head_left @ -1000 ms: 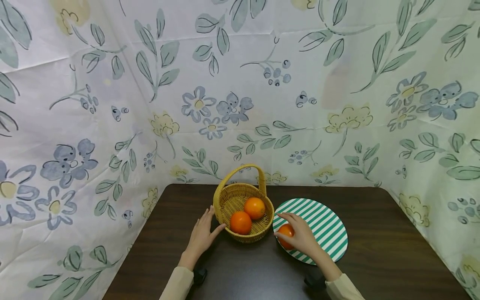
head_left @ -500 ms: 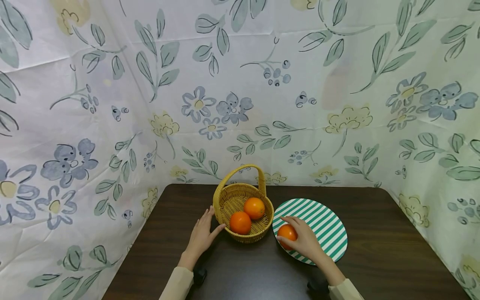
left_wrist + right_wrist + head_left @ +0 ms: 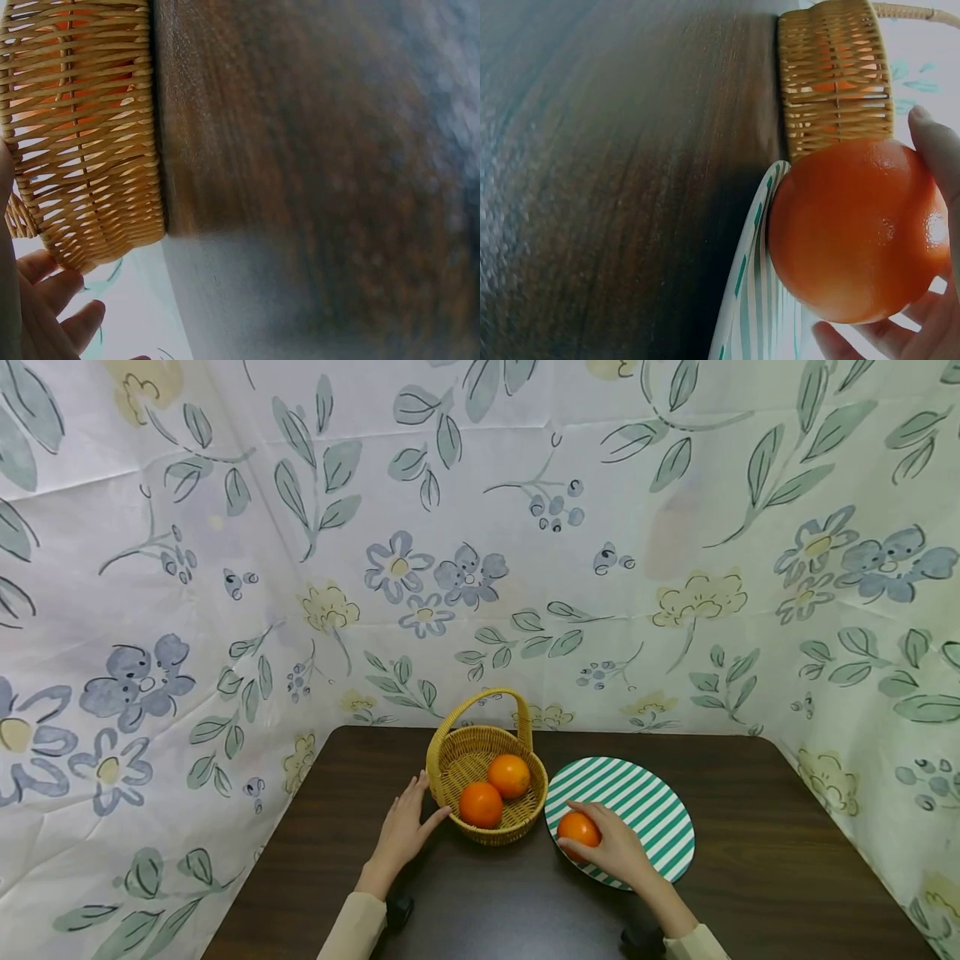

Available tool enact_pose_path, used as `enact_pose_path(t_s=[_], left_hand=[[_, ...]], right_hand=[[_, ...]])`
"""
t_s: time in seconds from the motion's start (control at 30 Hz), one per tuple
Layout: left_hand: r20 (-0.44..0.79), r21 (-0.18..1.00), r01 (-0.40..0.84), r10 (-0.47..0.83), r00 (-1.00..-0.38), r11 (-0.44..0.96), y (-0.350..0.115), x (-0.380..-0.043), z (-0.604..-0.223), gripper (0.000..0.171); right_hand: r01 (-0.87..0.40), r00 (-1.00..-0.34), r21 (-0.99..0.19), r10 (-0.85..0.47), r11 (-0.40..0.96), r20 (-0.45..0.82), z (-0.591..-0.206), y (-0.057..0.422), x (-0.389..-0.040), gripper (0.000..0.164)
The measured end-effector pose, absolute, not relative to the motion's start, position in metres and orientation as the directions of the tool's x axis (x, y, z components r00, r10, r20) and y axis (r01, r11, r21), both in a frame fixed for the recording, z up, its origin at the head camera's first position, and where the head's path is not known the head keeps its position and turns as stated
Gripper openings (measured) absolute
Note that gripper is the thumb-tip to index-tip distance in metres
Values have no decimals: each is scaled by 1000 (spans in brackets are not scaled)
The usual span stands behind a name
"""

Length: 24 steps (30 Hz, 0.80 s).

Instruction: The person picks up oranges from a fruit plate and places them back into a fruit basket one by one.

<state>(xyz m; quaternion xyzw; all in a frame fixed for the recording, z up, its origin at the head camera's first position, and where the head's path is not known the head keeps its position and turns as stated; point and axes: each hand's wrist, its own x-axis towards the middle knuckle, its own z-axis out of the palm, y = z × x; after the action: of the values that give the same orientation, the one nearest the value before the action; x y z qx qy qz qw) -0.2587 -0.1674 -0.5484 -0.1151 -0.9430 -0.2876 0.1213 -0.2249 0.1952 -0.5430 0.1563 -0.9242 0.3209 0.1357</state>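
A yellow woven basket [image 3: 472,837] with a tall handle stands on the table, and two oranges [image 3: 481,806] lie in it. My left hand [image 3: 402,832] is at its left side with fingers extended, fingertips at the wicker wall and the thumb by the front rim. On the right, a third orange [image 3: 578,835] sits at the left part of a round green-and-white striped plate [image 3: 652,810]. My right hand [image 3: 617,847] is spread around that orange, thumb near side, fingers far side. In the right wrist view the thumb [image 3: 936,146] is straight, and several fingers show behind the orange [image 3: 855,232].
The dark brown wooden table [image 3: 750,827] extends to both sides of the basket and plate. A floral cloth [image 3: 465,527] hangs behind and around it. The basket stands close beside the plate's left edge.
My right hand has shifted slightly right and toward me, uncovering more of the orange on the plate. That orange stays nearly in place. My left hand and the basket have not visibly moved.
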Motion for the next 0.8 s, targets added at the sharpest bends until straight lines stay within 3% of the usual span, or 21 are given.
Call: enact_pose_path(t_s=[0.8], left_hand=[[269, 522, 273, 148, -952, 808, -168, -259, -548, 80]], right_hand=[[-396, -910, -579, -224, 713, 347, -543, 192, -230, 63]])
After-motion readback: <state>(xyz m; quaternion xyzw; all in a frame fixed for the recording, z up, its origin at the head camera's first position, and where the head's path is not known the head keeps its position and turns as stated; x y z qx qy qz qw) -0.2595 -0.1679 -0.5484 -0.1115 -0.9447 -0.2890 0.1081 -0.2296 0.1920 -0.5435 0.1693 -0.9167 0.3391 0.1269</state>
